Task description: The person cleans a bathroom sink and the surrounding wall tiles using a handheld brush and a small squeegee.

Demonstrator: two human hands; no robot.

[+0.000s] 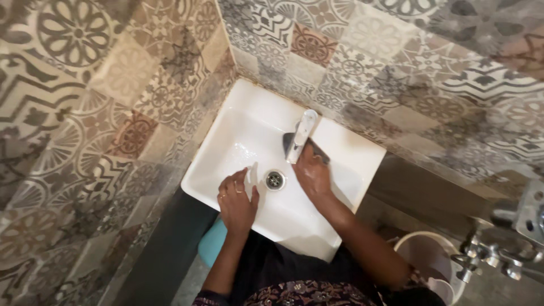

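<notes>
A white rectangular sink (238, 122) is fixed in a tiled corner. My left hand (237, 199) rests flat inside the basin, left of the metal drain (275, 179), holding nothing that I can see. My right hand (312, 171) presses a dark cloth or sponge (289, 140) against the base of the chrome tap (301, 134) at the sink's back rim. Most of that dark thing is hidden by the tap and my fingers.
Patterned tiles (85, 113) cover both walls around the sink. A white bucket (426, 253) stands on the floor at the lower right, below chrome wall taps (498, 249). A turquoise object (212, 242) shows under the sink's front edge.
</notes>
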